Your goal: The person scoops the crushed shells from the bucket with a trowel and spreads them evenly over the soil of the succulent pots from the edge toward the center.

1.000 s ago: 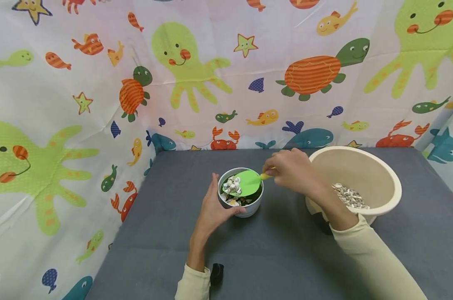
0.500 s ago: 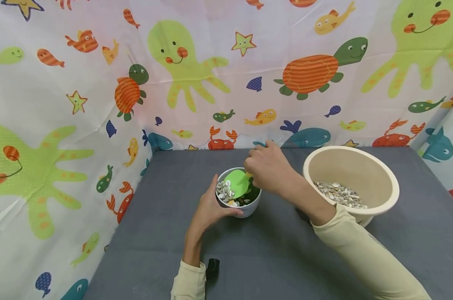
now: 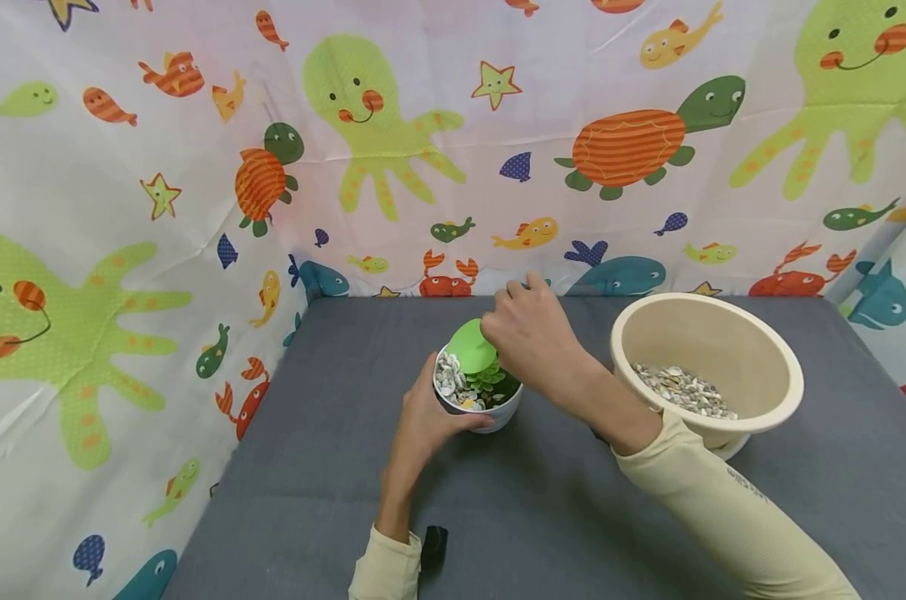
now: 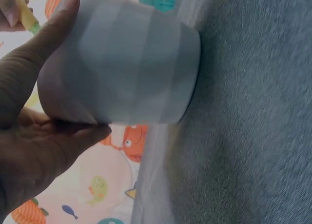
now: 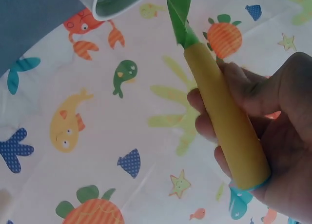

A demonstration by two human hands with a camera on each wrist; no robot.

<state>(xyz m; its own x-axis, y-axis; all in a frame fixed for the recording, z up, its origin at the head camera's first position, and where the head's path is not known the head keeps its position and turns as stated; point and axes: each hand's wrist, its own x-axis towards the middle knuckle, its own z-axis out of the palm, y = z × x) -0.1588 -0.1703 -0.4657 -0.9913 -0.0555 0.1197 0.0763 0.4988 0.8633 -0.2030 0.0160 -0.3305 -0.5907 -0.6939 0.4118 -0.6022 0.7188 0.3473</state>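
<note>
My left hand (image 3: 426, 417) holds a small white plant pot (image 3: 503, 415), thumb on the near side and fingers round the left. In the left wrist view the pot's ribbed wall (image 4: 122, 63) stands upright on the cloth. My right hand (image 3: 531, 333) grips a toy trowel by its yellow handle (image 5: 226, 121). The trowel's green blade (image 3: 471, 346) is tilted over the pot's far rim. Inside the pot, whitish shells or pebbles (image 3: 449, 379) lie at the left, beside a green leafy plant (image 3: 487, 377). Dark soil shows at the right; the blade hides part of the pot.
A large cream tub (image 3: 711, 346) stands to the right, with whitish shells or pebbles (image 3: 681, 392) at its bottom. Grey cloth (image 3: 310, 467) covers the table. A curtain printed with sea animals (image 3: 415, 167) hangs behind and at the left.
The trowel's load of shells or pebbles has been tipped into the pot's left side. The blade has lifted and moved to the far rim, uncovering the plant. My left hand stays on the pot.
</note>
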